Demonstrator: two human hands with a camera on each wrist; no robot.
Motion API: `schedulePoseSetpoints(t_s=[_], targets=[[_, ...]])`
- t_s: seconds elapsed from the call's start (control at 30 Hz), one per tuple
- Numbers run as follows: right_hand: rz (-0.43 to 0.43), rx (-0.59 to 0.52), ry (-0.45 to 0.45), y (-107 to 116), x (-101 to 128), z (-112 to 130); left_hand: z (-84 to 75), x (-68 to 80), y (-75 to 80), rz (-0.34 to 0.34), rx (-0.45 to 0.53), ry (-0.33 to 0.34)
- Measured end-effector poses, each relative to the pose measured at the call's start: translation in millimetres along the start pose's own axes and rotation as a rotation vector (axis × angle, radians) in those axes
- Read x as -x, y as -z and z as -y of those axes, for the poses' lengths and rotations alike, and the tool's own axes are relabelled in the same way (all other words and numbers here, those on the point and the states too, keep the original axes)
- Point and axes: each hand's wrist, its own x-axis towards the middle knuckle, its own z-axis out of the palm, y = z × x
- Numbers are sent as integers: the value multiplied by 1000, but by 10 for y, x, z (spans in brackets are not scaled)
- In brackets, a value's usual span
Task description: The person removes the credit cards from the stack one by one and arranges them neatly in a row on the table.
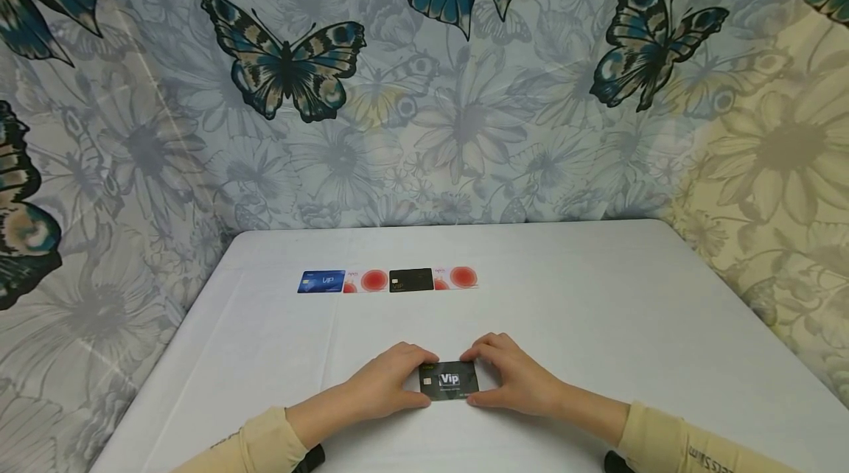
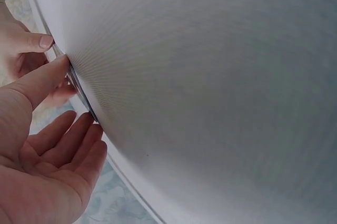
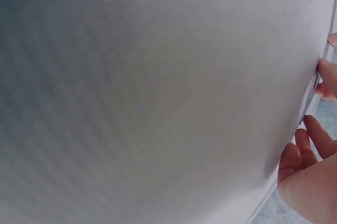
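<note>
A black card with "Vip" printed on it lies flat near the front of the white table. My left hand pinches its left end, fingers on the far edge and thumb on the near edge. My right hand pinches the right end the same way. In the left wrist view the left hand has its index finger on the dark card edge. The right wrist view catches only the right hand at the frame's edge. Whether more cards lie under the black one cannot be told.
Four cards lie in a row farther back: a blue Vip card, a white card with a red circle, a black card and another white and red card. A butterfly-print cloth hangs behind the table.
</note>
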Motion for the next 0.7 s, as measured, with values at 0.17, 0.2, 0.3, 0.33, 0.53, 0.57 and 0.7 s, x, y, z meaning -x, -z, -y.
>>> schedulePoseSetpoints(t_s=[0.17, 0.2, 0.3, 0.33, 0.53, 0.57, 0.7], targets=[[-2, -1, 4, -4, -2, -11, -1, 3, 6, 2, 3, 0], [-2, -1, 3, -5, -2, -13, -3, 4, 9, 3, 4, 0], [-5, 0, 4, -7, -4, -13, -9, 3, 17, 5, 10, 2], [-6, 1, 4, -6, -5, -10, -12, 1, 19, 6, 13, 4], [-15, 13, 20, 1, -2, 13, -27, -3, 29, 7, 34, 11], [-16, 15, 23, 1, -1, 15, -29, -2, 32, 7, 38, 12], [-24, 23, 33, 5, 2, 19, -37, 0, 43, 4, 53, 9]])
